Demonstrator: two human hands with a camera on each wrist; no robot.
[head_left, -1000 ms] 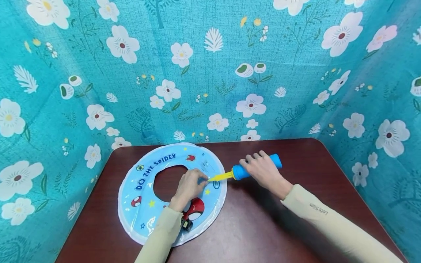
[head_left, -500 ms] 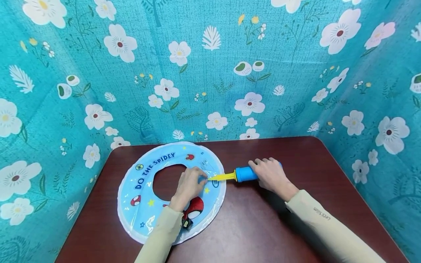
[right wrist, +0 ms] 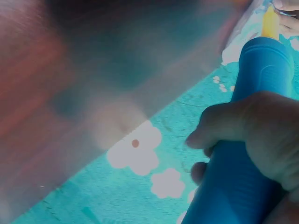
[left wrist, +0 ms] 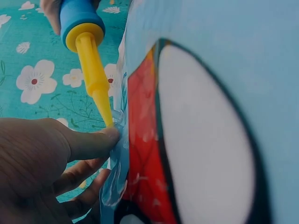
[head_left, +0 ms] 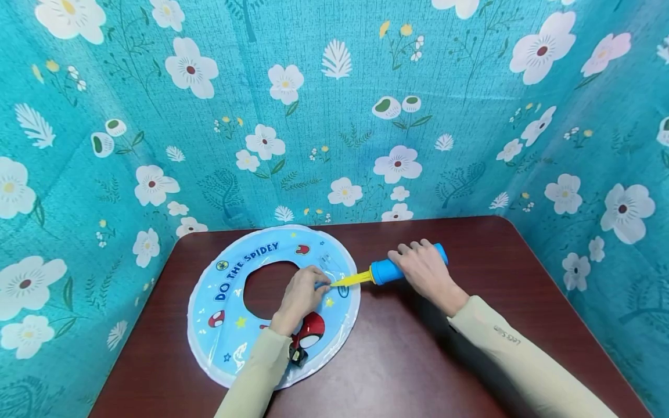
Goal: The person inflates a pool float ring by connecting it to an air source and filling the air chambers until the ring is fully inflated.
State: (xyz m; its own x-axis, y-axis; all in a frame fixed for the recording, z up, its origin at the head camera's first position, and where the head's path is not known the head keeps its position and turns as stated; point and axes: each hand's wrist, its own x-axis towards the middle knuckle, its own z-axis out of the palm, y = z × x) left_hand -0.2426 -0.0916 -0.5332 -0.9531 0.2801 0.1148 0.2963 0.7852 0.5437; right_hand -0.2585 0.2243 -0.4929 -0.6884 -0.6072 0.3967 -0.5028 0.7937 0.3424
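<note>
A light blue inflatable swim ring (head_left: 209, 278) with a printed cartoon figure and "DO THE SPIDEY" lies on the table. My left hand (head_left: 300, 296) reaches over its inner edge and pinches the clear valve (left wrist: 117, 114) on its right side. The tapered yellow nozzle (head_left: 352, 280) of a blue hand pump (head_left: 387, 271) meets that valve, its tip right at my left thumb in the left wrist view. My right hand (head_left: 425, 270) grips the pump's blue barrel, thumb and fingers wrapped round it in the right wrist view. The pump tilts slightly, its rear end farther back.
Dark reddish-brown tabletop (head_left: 397, 360) lies under the ring and pump. A teal flowered curtain (head_left: 334, 128) rises along the table's back and both sides. A small black device (head_left: 298, 355) is on the left wrist, over the ring.
My right hand first drew the pump rightward and levelled it, then came back left and raised its rear end. My left hand stays at the valve.
</note>
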